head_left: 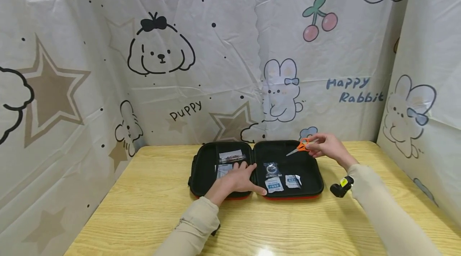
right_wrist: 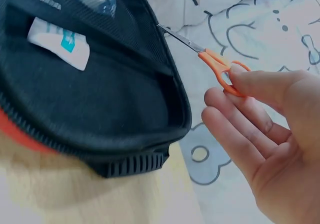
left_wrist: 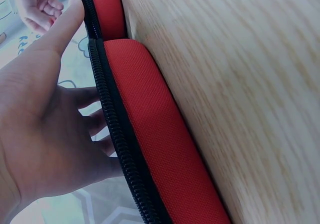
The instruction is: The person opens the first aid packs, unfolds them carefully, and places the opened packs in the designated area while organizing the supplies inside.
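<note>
A black zippered case (head_left: 309, 186) with a red outer shell (left_wrist: 150, 114) lies unfolded on the table. Over the right half's back corner, my right hand (head_left: 325, 147) pinches orange-handled scissors (right_wrist: 218, 66) by a handle loop, blades pointing left into the case. My left hand (head_left: 239, 178) spreads across the middle hinge, its thumb at the front rim of the right half. In that half lie a clear-wrapped ring-shaped item (head_left: 271, 169) and two white-and-blue packets, one at the left (head_left: 274, 184) and one at the right (head_left: 293, 181). Part of the left half is hidden by my left hand.
The left half holds a clear-wrapped packet (head_left: 232, 157) and a pale packet (head_left: 224, 170) near the fingers. A wooden table (head_left: 144, 208) runs beneath the case, and a patterned cloth (head_left: 216, 48) hangs behind and at both sides. A handle (right_wrist: 132, 163) juts from the case's right side.
</note>
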The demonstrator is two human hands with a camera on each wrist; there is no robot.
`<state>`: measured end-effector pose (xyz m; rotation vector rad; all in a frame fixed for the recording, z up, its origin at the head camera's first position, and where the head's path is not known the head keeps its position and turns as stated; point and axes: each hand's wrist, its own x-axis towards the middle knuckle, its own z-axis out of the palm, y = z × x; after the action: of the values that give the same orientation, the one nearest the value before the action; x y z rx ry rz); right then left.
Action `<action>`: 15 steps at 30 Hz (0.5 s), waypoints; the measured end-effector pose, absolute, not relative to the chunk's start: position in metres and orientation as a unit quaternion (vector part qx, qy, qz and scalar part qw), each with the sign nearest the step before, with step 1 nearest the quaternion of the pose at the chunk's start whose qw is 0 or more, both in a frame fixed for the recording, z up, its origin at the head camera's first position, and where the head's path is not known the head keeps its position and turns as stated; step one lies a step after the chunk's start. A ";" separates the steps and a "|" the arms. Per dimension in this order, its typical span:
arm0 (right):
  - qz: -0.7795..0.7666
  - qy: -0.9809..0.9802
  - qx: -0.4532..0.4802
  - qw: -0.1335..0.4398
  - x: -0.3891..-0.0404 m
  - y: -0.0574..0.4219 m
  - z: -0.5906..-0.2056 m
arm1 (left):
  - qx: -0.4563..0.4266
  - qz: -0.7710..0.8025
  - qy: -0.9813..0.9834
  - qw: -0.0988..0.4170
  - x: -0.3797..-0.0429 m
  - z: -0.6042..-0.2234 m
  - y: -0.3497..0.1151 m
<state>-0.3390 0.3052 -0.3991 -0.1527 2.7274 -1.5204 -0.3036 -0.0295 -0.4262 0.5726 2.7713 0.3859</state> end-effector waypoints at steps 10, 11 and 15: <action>-0.402 0.912 -0.048 -0.062 -0.341 0.313 -0.417 | 0.197 0.136 0.960 0.142 -0.304 -0.428 -0.031; -0.386 0.918 -0.046 -0.072 -0.342 0.313 -0.419 | 0.198 0.136 0.960 0.142 -0.304 -0.427 -0.031; -0.331 0.938 -0.034 -0.097 -0.344 0.309 -0.426 | 0.199 0.137 0.960 0.141 -0.304 -0.427 -0.030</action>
<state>-0.3441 0.3087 -0.4259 -0.1156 3.1436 -1.1095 -0.3037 -0.0301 -0.4266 0.5753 2.7712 0.3958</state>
